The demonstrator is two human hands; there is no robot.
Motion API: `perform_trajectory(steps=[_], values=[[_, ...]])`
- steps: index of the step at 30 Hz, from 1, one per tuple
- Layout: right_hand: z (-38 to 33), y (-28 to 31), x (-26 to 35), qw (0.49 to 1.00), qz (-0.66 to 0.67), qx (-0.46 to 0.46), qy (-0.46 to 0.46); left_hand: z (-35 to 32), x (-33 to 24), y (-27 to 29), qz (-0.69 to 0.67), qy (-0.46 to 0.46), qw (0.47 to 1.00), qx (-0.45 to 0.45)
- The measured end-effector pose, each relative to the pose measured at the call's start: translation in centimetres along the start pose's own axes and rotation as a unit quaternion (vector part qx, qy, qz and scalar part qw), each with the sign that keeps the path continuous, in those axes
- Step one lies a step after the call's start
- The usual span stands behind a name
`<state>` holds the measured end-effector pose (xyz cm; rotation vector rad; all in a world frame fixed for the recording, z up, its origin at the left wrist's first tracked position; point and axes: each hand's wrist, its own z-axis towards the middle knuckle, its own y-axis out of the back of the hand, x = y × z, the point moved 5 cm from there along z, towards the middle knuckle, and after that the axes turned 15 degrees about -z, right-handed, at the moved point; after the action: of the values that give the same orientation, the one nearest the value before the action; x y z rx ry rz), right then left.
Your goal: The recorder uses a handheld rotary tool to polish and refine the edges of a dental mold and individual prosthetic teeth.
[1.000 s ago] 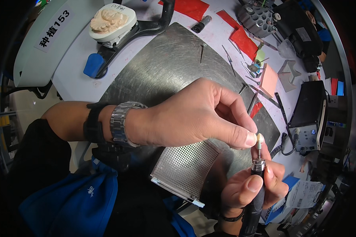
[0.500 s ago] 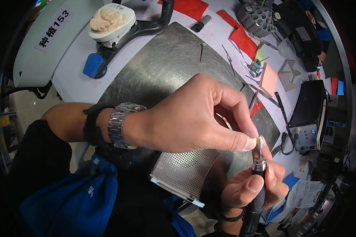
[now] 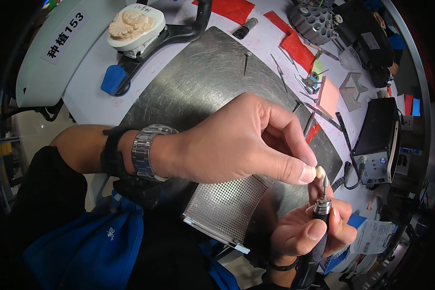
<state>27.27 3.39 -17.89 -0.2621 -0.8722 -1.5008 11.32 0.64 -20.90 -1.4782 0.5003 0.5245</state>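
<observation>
Between thumb and forefinger, my left hand [image 3: 234,142] pinches a small cream-coloured tooth crown [image 3: 320,172]. My right hand [image 3: 300,238] is wrapped round a black rotary handpiece [image 3: 310,258], which points upward and leans slightly right. Its pale green-grey pointed grinding bit [image 3: 326,182] stands just below and right of the crown, with what looks like a small gap between them. A fingertip of my right hand shows behind the bit, close to the crown. Below the left hand is a perforated metal grille [image 3: 227,208].
A plaster dental model [image 3: 130,25] on a black articulator stands back left. Loose burs [image 3: 279,72], red sheets [image 3: 297,50], a pink block [image 3: 328,96] and a grey bur holder [image 3: 314,24] lie to the right. A black control box [image 3: 377,140] stands far right. Beneath is a metal plate [image 3: 193,77].
The bit has moved right and slightly down, away from the crown, as my right hand shifted the handpiece. More of the crown shows now. My left hand has hardly moved.
</observation>
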Motion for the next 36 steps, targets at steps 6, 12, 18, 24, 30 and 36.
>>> perform_trajectory(steps=[6, 12, 18, 24, 30, 36], values=[[-0.1, 0.3, 0.0, 1.000, -0.014, 0.009, 0.018, 0.0, -0.2, -0.1, 0.003, 0.019, 1.000, -0.008], [0.0, 0.1, 0.2, 1.000, -0.001, 0.015, 0.019, 0.0, 0.1, 0.0, -0.013, 0.018, 1.000, -0.006], [-0.2, 0.4, 0.1, 0.999, 0.005, 0.022, 0.032, -0.3, -0.2, -0.3, -0.004, 0.010, 1.000, -0.007], [-0.4, 0.9, -0.2, 1.000, -0.003, 0.016, 0.013, 0.0, 0.0, -0.4, -0.002, 0.001, 1.000, 0.005], [-0.2, 0.6, -0.3, 1.000, -0.011, 0.000, 0.015, 0.4, -0.3, -0.1, 0.012, -0.018, 1.000, 0.023], [-0.6, 0.9, -0.5, 0.998, 0.049, 0.026, 0.028, -2.5, -2.6, -1.1, 0.055, -0.064, 0.996, -0.014]])
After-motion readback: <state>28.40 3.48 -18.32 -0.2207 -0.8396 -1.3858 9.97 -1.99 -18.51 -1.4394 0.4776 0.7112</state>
